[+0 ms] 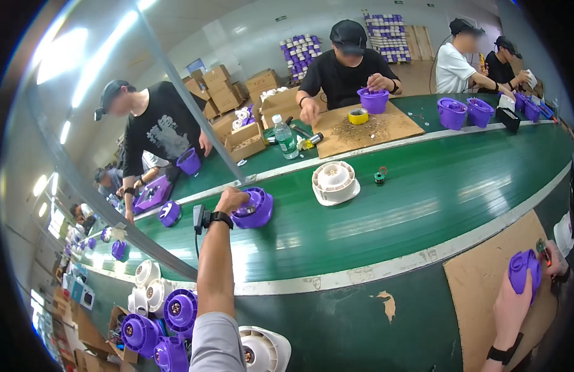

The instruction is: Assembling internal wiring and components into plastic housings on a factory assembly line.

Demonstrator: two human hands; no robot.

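Left hand [232, 199]: reaching over the belt [423, 208], fingers down at the purple housing; can't tell whether they grip.
Purple housing [262, 215]: on the belt, left of centre, right at those fingers.
White housing [335, 184]: farther right, 1 small green part [379, 178] beside it.
Near left: 3 purple units [140, 335] clustered.
Far side: 1 co-worker [346, 80] handling a purple pot [374, 102].

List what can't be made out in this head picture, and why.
All in the head view:
Left hand: its fingertips and exact grip at the purple housing, hidden by the hand itself.
Right hand: outside the frame.
White housing at the bottom: cut off by the lower edge, partly covered by the grey sleeve.
Distant workers at far left: too small and blurred to tell what they handle.
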